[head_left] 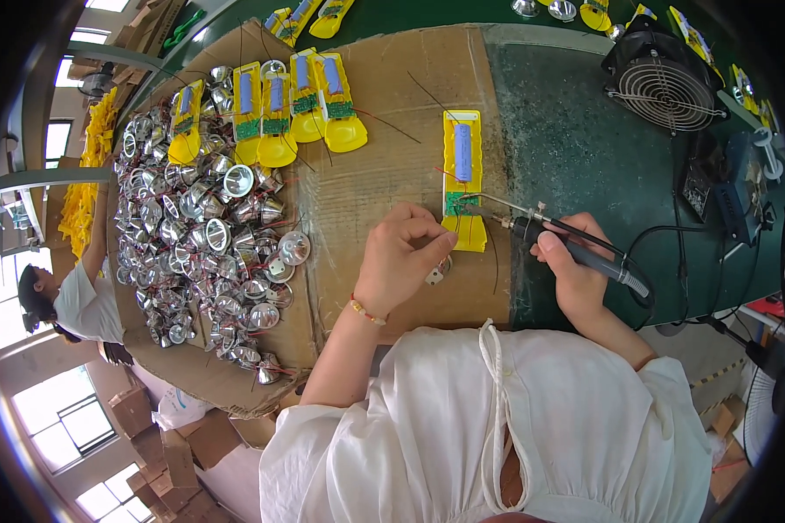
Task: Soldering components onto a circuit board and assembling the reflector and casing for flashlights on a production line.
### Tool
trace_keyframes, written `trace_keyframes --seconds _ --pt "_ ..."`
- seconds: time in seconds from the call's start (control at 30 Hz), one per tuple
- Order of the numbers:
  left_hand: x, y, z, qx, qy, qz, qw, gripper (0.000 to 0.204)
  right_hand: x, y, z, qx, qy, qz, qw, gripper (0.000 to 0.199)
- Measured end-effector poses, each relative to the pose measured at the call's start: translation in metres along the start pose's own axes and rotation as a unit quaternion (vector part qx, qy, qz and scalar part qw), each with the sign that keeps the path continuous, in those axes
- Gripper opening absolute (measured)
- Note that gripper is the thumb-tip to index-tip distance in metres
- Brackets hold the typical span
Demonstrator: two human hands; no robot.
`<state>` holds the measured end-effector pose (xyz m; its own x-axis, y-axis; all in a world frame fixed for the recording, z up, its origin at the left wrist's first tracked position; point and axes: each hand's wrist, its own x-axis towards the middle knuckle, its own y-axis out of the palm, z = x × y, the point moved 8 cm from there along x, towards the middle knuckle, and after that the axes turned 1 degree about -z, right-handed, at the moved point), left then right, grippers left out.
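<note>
Both our hands closed — right hand (576, 270) gripping soldering iron (549, 234), left hand (401, 257) pinching yellow torch half (462, 179) — iron tip on its circuit board (456, 203).

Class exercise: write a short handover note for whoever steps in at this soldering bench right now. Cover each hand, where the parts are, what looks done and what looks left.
Left hand: pinched shut on a small silver reflector part beside the yellow torch shell.
Right hand: gripping the soldering iron, tip at the shell's green circuit board.
Shell lies open on the cardboard, blue battery fitted.
Done, apparently: a row of yellow shells with boards at the far left.
Left: the pile of silver reflectors, probably still to be wired.
</note>
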<state>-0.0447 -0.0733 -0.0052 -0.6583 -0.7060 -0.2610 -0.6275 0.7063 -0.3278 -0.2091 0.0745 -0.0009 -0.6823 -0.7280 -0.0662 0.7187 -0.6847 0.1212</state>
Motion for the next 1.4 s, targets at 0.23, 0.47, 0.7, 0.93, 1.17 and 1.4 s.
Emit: trace_keyframes --seconds 0.23,0.47,0.7,0.93,1.17,1.4 --pt "0.002 0.003 0.003 -0.016 0.0 0.012 1.0 0.009 0.0 -0.003 -0.008 0.0 0.022 0.003 1.0 0.013" --pt "0.003 0.0 0.005 -0.025 -0.001 0.015 1.0 0.01 -0.001 -0.005 0.001 0.002 -0.004 -0.001 1.0 0.013" --pt "0.004 0.0 0.004 -0.019 -0.005 0.021 1.0 0.009 -0.002 -0.017 0.002 0.012 -0.019 -0.027 0.999 0.014" --pt "-0.002 -0.019 -0.004 -0.12 -0.04 -0.042 0.991 0.015 0.007 -0.053 0.0 0.021 -0.038 -0.083 0.996 0.016" --pt "0.04 0.007 -0.04 0.219 0.029 -0.004 0.975 0.017 0.018 -0.075 -0.008 -0.001 -0.023 -0.126 0.992 0.015" --pt "0.214 -0.041 -0.094 0.192 0.052 -0.123 0.972 0.025 0.015 -0.069 -0.014 -0.012 -0.012 -0.126 0.992 0.012"
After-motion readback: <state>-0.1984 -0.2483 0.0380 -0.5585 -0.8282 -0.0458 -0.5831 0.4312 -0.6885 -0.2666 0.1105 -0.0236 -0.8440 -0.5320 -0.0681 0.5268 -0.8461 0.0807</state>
